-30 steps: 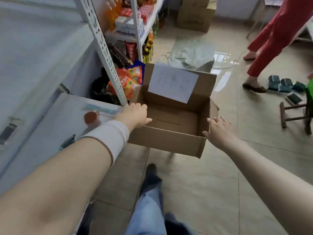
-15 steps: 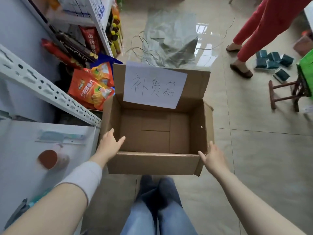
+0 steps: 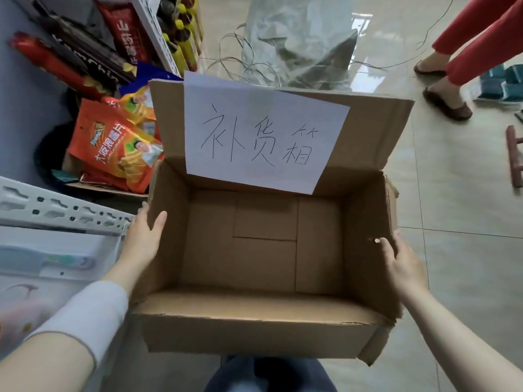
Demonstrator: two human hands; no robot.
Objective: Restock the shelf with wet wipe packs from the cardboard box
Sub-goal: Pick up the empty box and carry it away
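Tiled floor, beige and glossy. Cardboard box, brown, open at the top with its inner flaps bare, sits between the two hands, just right of the shelf and above the wearer's jeans; whether it rests on the floor cannot be told. Shelf, white metal with a perforated rail, at the left. Plastic sheet, grey and crumpled, lies on the floor beyond the box among thin wires. Second person, seen only as red trousers and dark slippers, upper right. Paper sign, white, fixed to the raised far flap, handwritten "补货箱". Orange snack bag, printed "大波浪薯片", lies in the shelf's lowest bay just left of the box. Red bag, printed "山药薄片", stands above it; the dark pack beside it is only partly legible. Left hand, white sleeve at the wrist, grips the box's left wall, thumb inside, fingers outside. Right hand grips the right wall the same way. Teal packs, at the right edge on the floor, unreadable.
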